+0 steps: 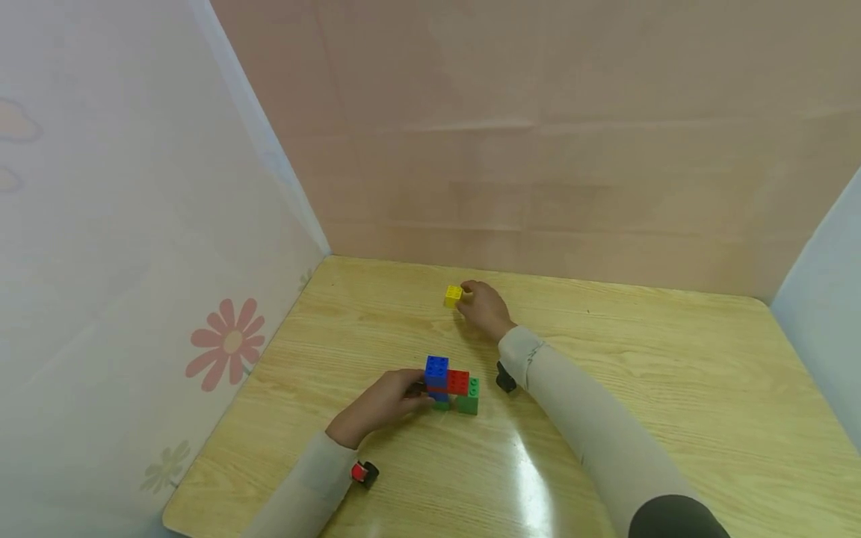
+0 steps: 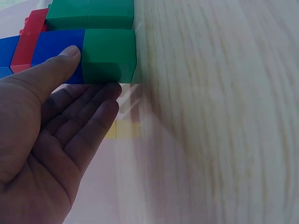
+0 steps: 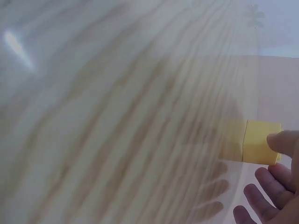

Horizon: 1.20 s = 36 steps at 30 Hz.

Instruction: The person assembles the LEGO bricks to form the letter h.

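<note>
A structure of toy building bricks stands on the table in front of the left hand (image 1: 386,403). Its top is a blue brick (image 1: 436,368), with a red brick (image 1: 459,382) beneath and a green brick (image 1: 468,397) at the right side. In the left wrist view, the left thumb (image 2: 69,55) lies on a lower blue brick (image 2: 58,49) beside a green one (image 2: 110,56), its fingers round the other side. Farther back, the right hand (image 1: 486,308) pinches a small yellow brick (image 1: 454,296) by its right side, thumb against it in the right wrist view.
Both hands reach over a wood-grain table (image 1: 673,359). A pinkish-brown sheet (image 1: 538,149) rises behind its far edge, and a pale sheet with a printed flower (image 1: 232,342) borders the left. A light reflection (image 1: 531,478) shines near the front.
</note>
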Tool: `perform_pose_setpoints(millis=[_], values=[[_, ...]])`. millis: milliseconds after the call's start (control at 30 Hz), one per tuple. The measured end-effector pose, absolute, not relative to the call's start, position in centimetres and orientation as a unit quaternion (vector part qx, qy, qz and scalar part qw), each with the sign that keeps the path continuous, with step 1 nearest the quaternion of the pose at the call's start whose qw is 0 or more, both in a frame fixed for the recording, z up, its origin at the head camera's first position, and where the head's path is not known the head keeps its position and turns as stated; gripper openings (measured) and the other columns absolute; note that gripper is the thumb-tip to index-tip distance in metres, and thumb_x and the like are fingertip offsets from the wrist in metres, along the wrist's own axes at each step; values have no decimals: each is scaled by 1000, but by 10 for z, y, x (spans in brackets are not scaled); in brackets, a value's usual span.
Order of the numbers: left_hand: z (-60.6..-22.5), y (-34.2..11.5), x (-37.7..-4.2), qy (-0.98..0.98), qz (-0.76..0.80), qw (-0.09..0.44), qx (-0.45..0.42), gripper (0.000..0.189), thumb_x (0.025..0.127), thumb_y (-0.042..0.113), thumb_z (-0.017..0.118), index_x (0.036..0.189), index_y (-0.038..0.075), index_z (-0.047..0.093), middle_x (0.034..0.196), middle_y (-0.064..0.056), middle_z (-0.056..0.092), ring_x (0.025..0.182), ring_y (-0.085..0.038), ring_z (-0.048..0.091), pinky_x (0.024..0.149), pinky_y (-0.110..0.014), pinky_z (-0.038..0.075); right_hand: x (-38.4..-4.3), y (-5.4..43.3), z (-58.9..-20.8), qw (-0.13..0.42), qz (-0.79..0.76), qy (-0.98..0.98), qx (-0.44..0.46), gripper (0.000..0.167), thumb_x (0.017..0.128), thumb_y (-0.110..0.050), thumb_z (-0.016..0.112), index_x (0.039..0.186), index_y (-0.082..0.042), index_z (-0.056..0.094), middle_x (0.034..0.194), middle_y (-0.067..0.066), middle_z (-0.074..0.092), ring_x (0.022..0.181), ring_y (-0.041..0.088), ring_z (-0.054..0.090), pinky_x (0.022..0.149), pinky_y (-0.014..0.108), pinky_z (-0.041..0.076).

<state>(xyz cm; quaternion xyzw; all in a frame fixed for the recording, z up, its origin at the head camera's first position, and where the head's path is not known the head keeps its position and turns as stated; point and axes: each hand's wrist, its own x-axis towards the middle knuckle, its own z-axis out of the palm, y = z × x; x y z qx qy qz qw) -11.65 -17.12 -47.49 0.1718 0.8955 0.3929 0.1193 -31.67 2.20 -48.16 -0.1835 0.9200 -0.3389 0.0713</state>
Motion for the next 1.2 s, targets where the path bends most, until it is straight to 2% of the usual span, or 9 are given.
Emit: perform_pose_setpoints(millis=[333,600,933,1200], values=[[-477,-170,-119,895,392,121,174,32,95,25,66,123,10,63,111,4,67,98,-6,64,85,-23,53,-315,33,-486,66,-336,922,-178,45,95,-26,64,132,-4,55,127,13,60,115,30,56,97,45,47],[-476,-172,-121,898,385,125,172,30,95,25,66,121,13,63,110,6,67,98,-5,63,85,-23,53,-303,56,-479,84,-368,906,-194,45,96,-27,62,133,-4,54,126,14,60,115,30,56,96,45,48],[-472,-178,-128,897,388,128,165,29,95,25,66,122,15,63,112,6,66,101,-7,63,88,-25,52,-281,76,-445,56,-364,894,-256,43,97,-30,62,133,-7,55,122,9,62,109,27,58,94,45,50],[-476,-184,-132,898,386,129,170,28,95,27,66,119,13,64,109,6,67,99,-8,64,86,-27,53,-254,81,-421,51,-385,878,-279,40,95,-31,66,128,-11,59,120,4,63,107,25,60,95,45,49]])
